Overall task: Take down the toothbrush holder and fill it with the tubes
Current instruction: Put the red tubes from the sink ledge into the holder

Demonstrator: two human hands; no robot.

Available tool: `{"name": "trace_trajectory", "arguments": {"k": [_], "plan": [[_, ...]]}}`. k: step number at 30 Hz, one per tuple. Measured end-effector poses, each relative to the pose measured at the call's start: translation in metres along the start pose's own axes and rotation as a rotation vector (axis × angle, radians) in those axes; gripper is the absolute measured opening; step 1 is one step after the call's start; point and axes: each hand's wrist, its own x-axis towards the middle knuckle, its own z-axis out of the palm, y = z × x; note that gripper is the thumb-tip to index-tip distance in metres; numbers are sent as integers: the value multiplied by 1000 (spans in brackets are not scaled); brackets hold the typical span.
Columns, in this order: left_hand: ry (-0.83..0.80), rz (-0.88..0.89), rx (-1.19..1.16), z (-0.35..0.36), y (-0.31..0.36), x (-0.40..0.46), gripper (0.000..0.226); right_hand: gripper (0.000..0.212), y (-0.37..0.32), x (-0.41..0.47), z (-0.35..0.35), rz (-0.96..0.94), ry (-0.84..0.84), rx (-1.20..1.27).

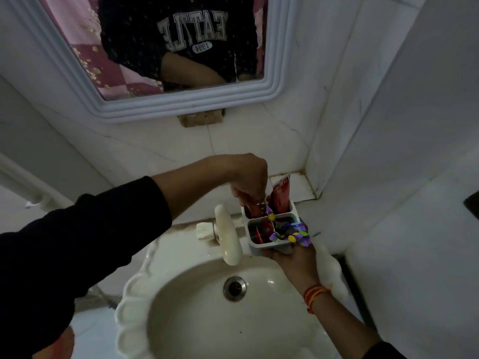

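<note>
A white toothbrush holder (295,213) with several compartments and purple flower decorations is held above the back right of the sink. My right hand (295,257) grips it from underneath. My left hand (250,181) reaches over from the left, its fingers closed on a red tube (254,208) that stands in the far left compartment. Another red tube (282,194) sticks upright out of the far right compartment. More red tubes (261,233) lie low in the near left compartment.
A cream sink (181,307) with a metal drain (234,288) lies below the hands. A cream tap (228,237) stands just left of the holder. A white-framed mirror (181,47) hangs on the tiled wall. A small tiled ledge (303,187) sits in the corner behind the holder.
</note>
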Motion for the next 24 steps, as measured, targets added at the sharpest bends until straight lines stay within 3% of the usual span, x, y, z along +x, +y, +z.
{"name": "trace_trajectory", "arguments": {"k": [2,4,6,8,11,14,16,20,22,24], "plan": [[36,-50,-211,0,-3,4,22,50,3,-1,0,28,-10,-38],[132,-101,-268,3,-21,7,22,52,3,0,-1,44,1,-19],[243,-170,-23,15,-56,12,26,74,2,1,-2,32,27,9],[242,-253,251,34,-91,15,33,86,0,2,-1,20,34,18],[186,-337,345,70,-131,23,46,87,3,3,0,3,38,-1],[322,-354,361,94,-153,29,44,85,7,3,0,4,40,-18],[404,-330,372,103,-166,37,29,85,9,4,1,-4,45,-25],[450,-225,367,101,-173,39,34,83,11,4,2,-13,36,-3],[503,-147,218,87,-154,32,34,82,11,4,2,-23,34,1],[445,-23,-22,64,-122,19,37,84,12,4,3,-21,41,-7]]}}
